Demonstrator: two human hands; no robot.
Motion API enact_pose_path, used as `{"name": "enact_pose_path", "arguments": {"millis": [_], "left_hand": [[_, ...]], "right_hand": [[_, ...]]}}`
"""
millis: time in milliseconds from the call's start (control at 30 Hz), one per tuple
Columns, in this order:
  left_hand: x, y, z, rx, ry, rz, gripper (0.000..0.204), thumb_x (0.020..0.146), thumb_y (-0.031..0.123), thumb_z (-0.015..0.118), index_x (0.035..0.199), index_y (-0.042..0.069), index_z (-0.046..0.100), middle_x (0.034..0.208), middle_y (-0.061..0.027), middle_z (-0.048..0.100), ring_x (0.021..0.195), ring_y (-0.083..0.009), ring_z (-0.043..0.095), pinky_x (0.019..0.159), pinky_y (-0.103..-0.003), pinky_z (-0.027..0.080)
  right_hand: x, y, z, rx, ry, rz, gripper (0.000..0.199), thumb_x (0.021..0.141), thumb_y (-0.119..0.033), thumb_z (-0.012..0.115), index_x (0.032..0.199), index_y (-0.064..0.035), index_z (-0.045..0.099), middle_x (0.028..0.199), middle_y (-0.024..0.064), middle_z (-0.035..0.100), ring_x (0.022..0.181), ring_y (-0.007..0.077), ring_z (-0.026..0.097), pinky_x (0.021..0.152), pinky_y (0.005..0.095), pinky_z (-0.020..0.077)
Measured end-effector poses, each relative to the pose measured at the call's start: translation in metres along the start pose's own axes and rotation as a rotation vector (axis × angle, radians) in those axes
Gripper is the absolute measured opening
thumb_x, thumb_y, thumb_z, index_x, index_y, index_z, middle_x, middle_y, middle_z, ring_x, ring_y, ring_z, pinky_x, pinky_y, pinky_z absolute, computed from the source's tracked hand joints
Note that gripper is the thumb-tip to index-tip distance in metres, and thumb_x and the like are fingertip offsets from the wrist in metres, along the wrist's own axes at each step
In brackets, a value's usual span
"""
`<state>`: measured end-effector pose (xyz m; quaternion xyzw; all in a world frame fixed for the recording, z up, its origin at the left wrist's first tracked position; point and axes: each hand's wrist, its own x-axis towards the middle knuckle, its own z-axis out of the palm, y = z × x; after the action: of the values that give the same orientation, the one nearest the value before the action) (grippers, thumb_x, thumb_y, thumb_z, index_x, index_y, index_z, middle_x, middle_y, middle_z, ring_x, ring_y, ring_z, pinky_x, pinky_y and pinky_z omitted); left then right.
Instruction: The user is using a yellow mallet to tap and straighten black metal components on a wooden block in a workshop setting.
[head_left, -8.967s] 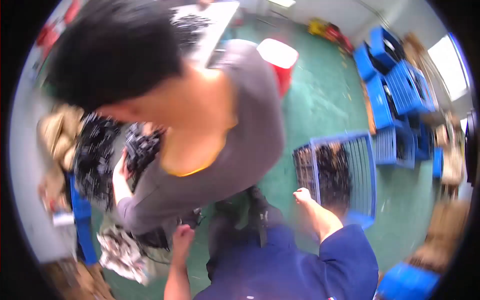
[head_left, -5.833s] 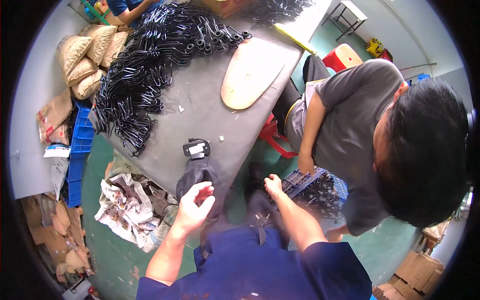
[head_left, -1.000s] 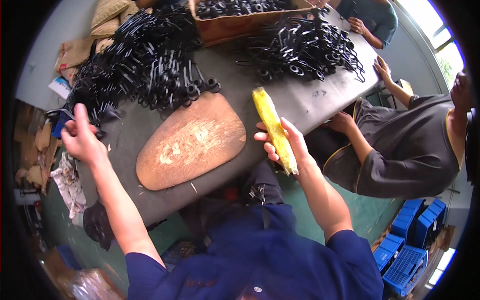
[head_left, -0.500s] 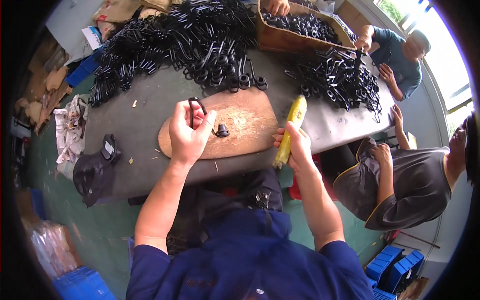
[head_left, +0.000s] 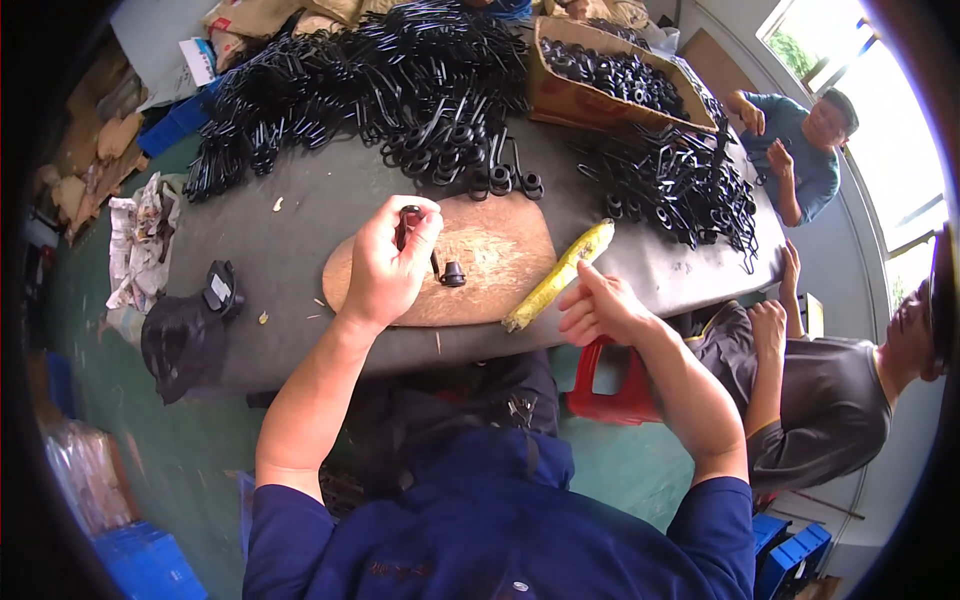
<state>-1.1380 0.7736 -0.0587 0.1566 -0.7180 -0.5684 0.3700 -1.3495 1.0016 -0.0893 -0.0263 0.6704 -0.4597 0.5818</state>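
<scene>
One black metal part (head_left: 408, 228) inside left grip (head_left: 385, 270)

A bent black metal rod piece (head_left: 403, 222) stands pinched upright in the left hand's fingers (head_left: 412, 226) above the oval wooden board (head_left: 500, 262). A small black cap-shaped part (head_left: 453, 274) sits on that board, just beside the hand.

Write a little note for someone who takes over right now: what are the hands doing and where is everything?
Left hand: shut on a black metal piece, held over the wooden board.
Right hand: open, empty, beside the yellow tool lying on the board's right edge.
A small black cap sits on the board.
Done: one piece picked up.
Left: a big pile of black pieces on the grey table.
</scene>
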Motion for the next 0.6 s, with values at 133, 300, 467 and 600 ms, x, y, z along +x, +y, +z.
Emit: {"name": "enact_pose_path", "arguments": {"millis": [133,300,467,600], "left_hand": [[0.001,0.007,0.000,-0.025,-0.018,-0.015,0.007,0.096,0.009,0.057,0.094,0.002,0.057,0.073,0.0031,0.053,0.063,-0.0040,0.046,0.057,-0.021,0.041],[0.007,-0.001,-0.001,0.029,-0.077,0.024,0.009,0.098,0.012,0.055,0.097,0.003,0.057,0.079,0.0007,0.059,0.057,-0.0022,0.047,0.049,-0.019,0.040],[0.007,0.002,-0.010,-0.028,-0.095,-0.077,0.010,0.097,0.012,0.055,0.101,0.002,0.055,0.080,-0.0017,0.059,0.058,-0.0037,0.051,0.051,-0.019,0.045],[0.002,0.013,-0.018,0.092,-0.059,0.005,0.011,0.096,0.009,0.058,0.102,0.001,0.058,0.078,-0.0011,0.059,0.064,-0.0044,0.054,0.058,-0.020,0.048]], "right_hand": [[-0.005,-0.017,-0.009,-1.361,0.591,-1.301,0.038,0.080,-0.012,0.064,0.116,-0.0005,0.058,0.116,0.0195,0.061,0.111,0.0359,0.057,0.097,0.0443,0.0453],[0.039,-0.032,-0.035,-1.629,0.265,-1.221,0.039,0.068,-0.012,0.070,0.106,-0.0081,0.064,0.109,0.0151,0.063,0.115,0.0313,0.054,0.100,0.0441,0.0403],[-0.001,-0.034,-0.013,-1.781,0.122,-0.546,0.044,0.066,-0.036,0.074,0.097,-0.0071,0.064,0.086,0.0184,0.067,0.082,0.0361,0.066,0.076,0.0460,0.0523],[-0.033,0.038,0.008,-0.493,-0.199,-0.095,0.043,0.077,-0.018,0.068,0.112,0.0044,0.055,0.089,0.0127,0.067,0.076,0.0213,0.067,0.065,0.0372,0.0558]]}}
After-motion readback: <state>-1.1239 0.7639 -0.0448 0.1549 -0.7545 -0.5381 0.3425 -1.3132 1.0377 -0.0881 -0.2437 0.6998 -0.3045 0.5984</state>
